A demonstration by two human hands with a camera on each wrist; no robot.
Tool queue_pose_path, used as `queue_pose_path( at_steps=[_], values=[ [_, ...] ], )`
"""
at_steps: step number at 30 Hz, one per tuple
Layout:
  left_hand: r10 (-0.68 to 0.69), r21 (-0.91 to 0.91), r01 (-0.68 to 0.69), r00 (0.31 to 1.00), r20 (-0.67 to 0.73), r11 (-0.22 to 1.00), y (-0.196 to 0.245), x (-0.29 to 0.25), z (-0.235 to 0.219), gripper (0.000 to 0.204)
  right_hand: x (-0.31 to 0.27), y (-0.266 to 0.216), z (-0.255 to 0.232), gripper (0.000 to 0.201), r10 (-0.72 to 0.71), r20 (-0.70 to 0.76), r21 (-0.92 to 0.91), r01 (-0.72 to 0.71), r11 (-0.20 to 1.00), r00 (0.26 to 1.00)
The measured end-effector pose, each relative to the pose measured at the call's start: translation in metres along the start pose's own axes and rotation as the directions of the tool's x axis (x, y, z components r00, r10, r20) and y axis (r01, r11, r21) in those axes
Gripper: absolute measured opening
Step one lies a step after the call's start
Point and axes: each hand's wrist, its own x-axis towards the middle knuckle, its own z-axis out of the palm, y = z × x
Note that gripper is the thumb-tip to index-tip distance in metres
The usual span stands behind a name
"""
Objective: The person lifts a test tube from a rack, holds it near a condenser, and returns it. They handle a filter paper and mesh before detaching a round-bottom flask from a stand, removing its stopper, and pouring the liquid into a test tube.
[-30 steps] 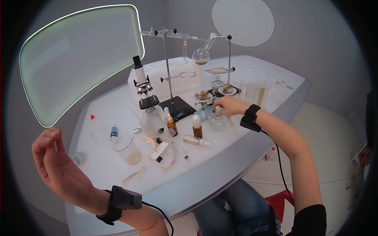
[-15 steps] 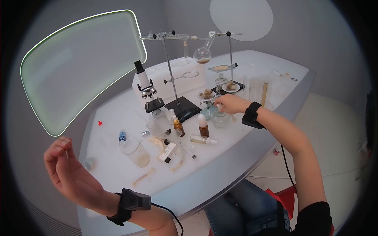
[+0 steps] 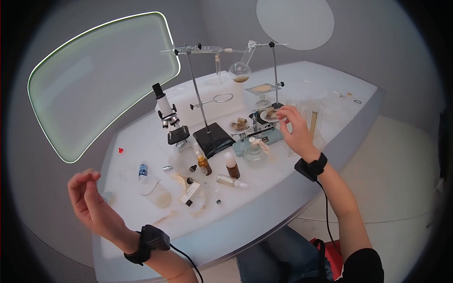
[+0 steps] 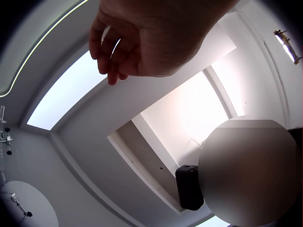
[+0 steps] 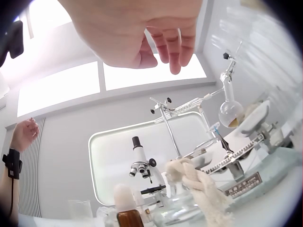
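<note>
My right hand (image 3: 300, 134) is raised beside the right pan (image 3: 270, 116) of a pale blue balance scale (image 3: 266, 138), its fingers loosely bent and nothing in them. Just in front of the scale stands a round glass spirit lamp (image 3: 255, 156). A thick braided wick (image 5: 201, 189) hangs out of its neck in the right wrist view. Brown lumps (image 3: 239, 123) lie on the scale's left pan. Off the table's left side, my left hand (image 3: 96, 207) hangs in the air with relaxed fingers. In the left wrist view that hand (image 4: 147, 38) shows nothing held.
A microscope (image 3: 165, 111) and a retort stand (image 3: 198, 89) stand behind. A round-bottomed flask (image 3: 239, 73) is clamped higher up. Test tubes (image 3: 314, 121) stand right of my right hand. Nearer are dropper bottles (image 3: 204, 165), a lying bottle (image 3: 230, 180) and a beaker (image 3: 155, 192).
My right hand has let go of the spirit lamp's neck and moved right and up to the scale's right pan. My left hand keeps its loose pose; the head view has shifted slightly.
</note>
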Motion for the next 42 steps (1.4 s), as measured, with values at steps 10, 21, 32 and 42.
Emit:
queue_pose_path(
  at_steps=[10,21,32,42],
  values=[
    [-0.03,0.08,0.023,0.996,0.088,0.997,-0.025,-0.044,0.075,0.009,-0.003,0.033,0.0,0.02,-0.034,-0.071,0.103,0.041,0.994,0.997],
    [-0.387,0.461,-0.039,0.483,0.786,0.886,-0.084,-0.119,0.161,0.039,-0.02,0.028,0.007,0.02,-0.107,-0.024,0.289,0.109,0.951,0.994],
    [-0.586,0.555,0.19,0.235,0.775,0.81,-0.12,-0.117,0.16,0.03,-0.023,0.03,0.007,0.01,-0.06,0.092,0.343,0.025,0.939,0.994],
    [-0.621,0.562,0.278,0.464,0.632,0.779,-0.117,-0.09,0.147,0.033,-0.023,0.033,0.008,0.008,-0.028,0.117,0.326,-0.011,0.945,0.993]
  ],
)
